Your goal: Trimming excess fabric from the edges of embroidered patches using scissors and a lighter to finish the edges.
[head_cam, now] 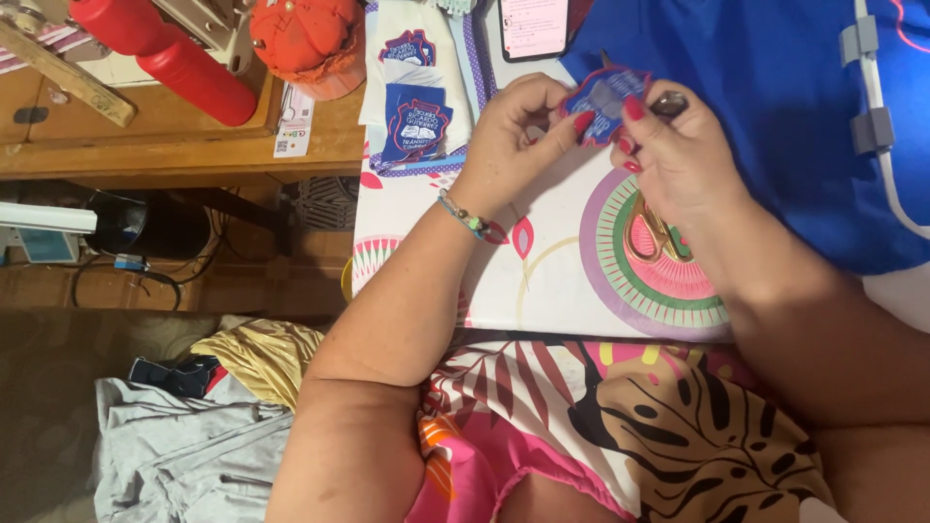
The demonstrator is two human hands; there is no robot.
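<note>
Both hands meet over a patterned table [572,281]. My left hand [509,131] pinches the left edge of a small blue embroidered patch with a red border [599,97]. My right hand [673,145] grips the patch's right side from above, and a dark metal tool tip [670,103] shows by its fingers. Gold-handled scissors [659,237] lie on the table under my right wrist. A beaded bracelet [470,221] circles my left wrist.
More blue patches [415,121] lie on white backing at the table's far left. Blue fabric [775,107] covers the right side, a phone [533,27] lies above. A wooden bench [174,136] holds red thread cones [184,63]. Clothes [194,426] lie on the floor.
</note>
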